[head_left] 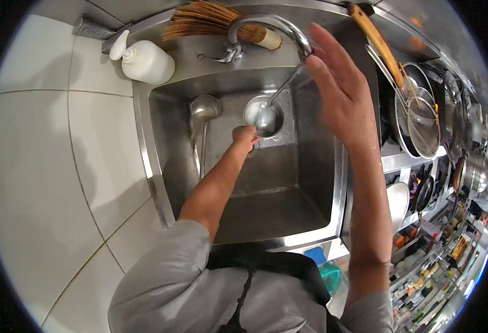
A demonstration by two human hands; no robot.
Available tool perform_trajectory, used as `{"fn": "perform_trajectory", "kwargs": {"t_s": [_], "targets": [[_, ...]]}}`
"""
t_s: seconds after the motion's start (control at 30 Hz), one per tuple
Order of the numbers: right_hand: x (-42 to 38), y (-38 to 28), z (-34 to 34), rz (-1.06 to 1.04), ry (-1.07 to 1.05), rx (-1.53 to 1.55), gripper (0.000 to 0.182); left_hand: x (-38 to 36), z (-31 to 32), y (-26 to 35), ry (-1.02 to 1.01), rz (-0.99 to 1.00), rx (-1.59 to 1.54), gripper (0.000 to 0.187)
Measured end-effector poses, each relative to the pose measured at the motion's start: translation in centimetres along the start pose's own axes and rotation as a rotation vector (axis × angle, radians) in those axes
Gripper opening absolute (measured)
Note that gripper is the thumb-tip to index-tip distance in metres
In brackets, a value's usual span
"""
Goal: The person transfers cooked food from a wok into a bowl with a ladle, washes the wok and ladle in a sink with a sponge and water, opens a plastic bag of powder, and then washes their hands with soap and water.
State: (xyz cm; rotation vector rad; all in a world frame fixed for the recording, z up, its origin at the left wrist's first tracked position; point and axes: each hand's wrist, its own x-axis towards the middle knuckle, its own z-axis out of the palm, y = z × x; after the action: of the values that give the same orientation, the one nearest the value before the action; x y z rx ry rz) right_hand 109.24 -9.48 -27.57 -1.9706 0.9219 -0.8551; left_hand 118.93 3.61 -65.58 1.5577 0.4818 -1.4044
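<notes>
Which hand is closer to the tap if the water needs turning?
Probably the right. The right hand is open and raised beside the faucet spout, where water runs out. The left hand is down in the sink, holding a small bowl under the stream.

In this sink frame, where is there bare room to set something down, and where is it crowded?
Free: the tiled counter left of the sink, below the soap bottle, and the sink's near floor. Crowded: the drain end with left hand and ladle, and the pans by the right hand.
</notes>
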Motion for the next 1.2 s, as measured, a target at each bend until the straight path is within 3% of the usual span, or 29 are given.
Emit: {"fn": "perform_trajectory", "kwargs": {"t_s": [0.07, 0.17, 0.27, 0.37, 0.4, 0.47, 0.53, 0.6, 0.63, 0.73, 0.77, 0.87, 0.9, 0.97, 1.03, 1.1, 1.17, 1.2], "targets": [[-1.3, 2.1, 0.2, 0.156, 0.052, 0.105, 0.041, 2.3, 0.5, -0.3, 0.029, -0.025, -0.015, 0.02], [-4.2, 4.5, 0.7, 0.379, -0.106, 0.085, 0.043, 5.1, 0.9, -0.8, 0.05, -0.059, -0.036, 0.021], [-4.3, 5.0, 1.7, 0.405, -0.224, 0.077, 0.041, 7.7, 0.1, -2.0, -0.03, 0.009, -0.143, 0.022], [-3.2, 5.3, 2.5, 0.51, -0.235, 0.293, 0.035, 6.1, 0.4, -1.6, 0.169, 0.229, 0.146, 0.026], [-2.2, 5.4, 2.9, 0.557, -0.227, 0.396, 0.033, 4.4, 0.9, -1.0, 0.162, 0.345, 0.049, 0.027], [-0.5, 6.2, 4.2, 0.711, -0.157, 0.8, 0.028, -0.9, 2.5, 0.2, 0.151, 0.585, -0.153, 0.031], [0.0, 8.4, 5.6, 0.746, -0.18, 1.17, 0.023, -4.5, 3.9, 1.1, 0.113, 0.838, 0.09, 0.038], [-0.8, 13.0, 6.3, 0.653, -0.297, 1.494, 0.02, -12.9, 6.2, 5.4, -0.22, 0.391, -0.264, 0.048], [-1.3, 14.0, 6.8, 0.688, -0.283, 1.319, 0.014, -13.7, 7.2, 6.3, -0.341, 0.357, -0.367, 0.051], [-3.4, 7.7, 8.0, 0.657, -0.268, 0.299, 0.015, -14.7, 9.2, 9.7, -0.601, 0.296, -0.621, 0.057], [-4.1, 8.4, 8.3, 0.44, -0.159, 0.181, 0.021, -15.6, 9.8, 10.7, -0.668, 0.275, -0.696, 0.059], [-2.5, 10.2, 6.5, 0.416, -0.04, 0.098, 0.025, -20.2, 12.6, 11.4, -0.757, 0.343, -0.535, 0.069], [-2.2, 11.6, 5.6, 0.339, -0.089, -0.178, 0.042, -18.5, 14.2, 10.2, -0.811, 0.425, -0.429, 0.074], [-3.3, 10.5, 7.5, 0.045, -0.124, -0.252, 0.051, -16.3, 13.5, 10.5, -0.842, 0.623, -0.362, 0.073], [-5.6, 10.8, 7.4, -0.18, -0.327, -0.288, 0.063, -16.1, 12.7, 11.0, -0.824, 0.443, -0.423, 0.069], [-5.1, 10.5, 7.5, -0.06, -0.298, -0.242, 0.055, -16.5, 11.5, 10.9, -0.867, 0.329, -0.459, 0.068], [-3.5, 10.3, 7.9, 0.177, -0.164, -0.115, 0.05, -17.9, 10.6, 8.4, -0.877, 0.479, -0.453, 0.057], [-2.0, 10.8, 7.9, 0.351, -0.047, -0.019, 0.048, -18.6, 9.9, 7.3, -0.922, 0.35, -0.424, 0.053]]}}
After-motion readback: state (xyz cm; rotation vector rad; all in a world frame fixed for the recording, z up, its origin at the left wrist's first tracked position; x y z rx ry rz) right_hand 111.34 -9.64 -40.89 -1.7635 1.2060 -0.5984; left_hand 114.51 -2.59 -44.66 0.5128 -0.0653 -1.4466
